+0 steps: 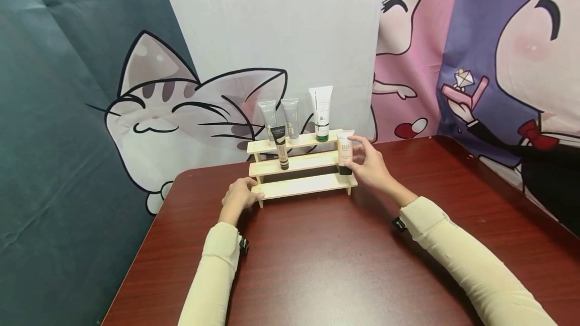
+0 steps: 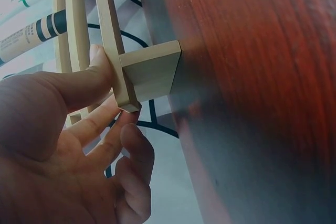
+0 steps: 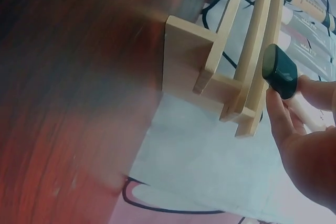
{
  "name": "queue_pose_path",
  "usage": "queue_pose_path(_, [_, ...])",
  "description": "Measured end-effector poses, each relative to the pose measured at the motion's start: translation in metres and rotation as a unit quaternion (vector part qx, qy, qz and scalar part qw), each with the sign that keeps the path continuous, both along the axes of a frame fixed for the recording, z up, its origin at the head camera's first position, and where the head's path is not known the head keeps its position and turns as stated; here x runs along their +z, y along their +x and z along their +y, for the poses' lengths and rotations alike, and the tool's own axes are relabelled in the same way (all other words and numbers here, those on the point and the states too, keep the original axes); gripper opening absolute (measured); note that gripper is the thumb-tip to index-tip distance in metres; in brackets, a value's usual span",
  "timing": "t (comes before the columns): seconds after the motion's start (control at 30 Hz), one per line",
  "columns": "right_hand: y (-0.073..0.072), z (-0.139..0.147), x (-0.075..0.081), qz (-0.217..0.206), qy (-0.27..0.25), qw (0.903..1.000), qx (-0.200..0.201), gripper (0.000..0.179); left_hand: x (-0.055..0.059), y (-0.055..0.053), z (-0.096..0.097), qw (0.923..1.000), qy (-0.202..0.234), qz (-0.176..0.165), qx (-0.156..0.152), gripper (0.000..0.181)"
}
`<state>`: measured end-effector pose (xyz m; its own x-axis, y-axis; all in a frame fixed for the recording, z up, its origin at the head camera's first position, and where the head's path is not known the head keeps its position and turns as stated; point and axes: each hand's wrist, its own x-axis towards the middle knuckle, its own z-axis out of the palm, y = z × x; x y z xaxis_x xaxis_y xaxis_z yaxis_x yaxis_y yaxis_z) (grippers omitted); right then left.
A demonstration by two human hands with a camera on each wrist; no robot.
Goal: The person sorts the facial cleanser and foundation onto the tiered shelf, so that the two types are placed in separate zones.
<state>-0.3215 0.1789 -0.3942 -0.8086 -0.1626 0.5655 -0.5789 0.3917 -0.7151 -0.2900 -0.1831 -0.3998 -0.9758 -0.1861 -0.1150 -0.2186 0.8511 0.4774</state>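
A three-tier wooden display rack [image 1: 303, 186] stands on the table. My left hand [image 1: 238, 194] pinches the left end of its bottom tier, thumb on top and fingers beneath in the left wrist view. In my right hand [image 1: 372, 164] is a BB cream tube [image 1: 346, 148], beige with a black cap [image 3: 280, 72] pointing down. Fingers and thumb grip its sides, and it overlaps the rack's right end in the head view. On the middle tier stands a black-and-beige tube [image 1: 280, 147]. The top tier bears two grey tubes [image 1: 291, 118] and a white tube [image 1: 322, 112] with a green cap.
The reddish-brown table [image 1: 308, 255] stretches out in front of the rack. Behind it hangs a backdrop cloth [image 1: 272, 24] with cartoon figures, close to the table's back edge.
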Motion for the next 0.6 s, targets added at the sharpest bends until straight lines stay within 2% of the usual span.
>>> queue_pose_path(0.27, [-0.006, -0.017, -0.002, 0.019, -0.011, 0.9995, 0.022, 0.069, 0.0, 0.0, 0.0, 1.0, 0.001, -0.003, 0.003, 0.047])
queue_pose_path(0.6, [-0.013, -0.03, -0.003, 0.029, -0.007, 0.9995, 0.012, 0.07, -0.004, -0.002, 0.0, 1.0, 0.002, 0.001, 0.004, 0.046])
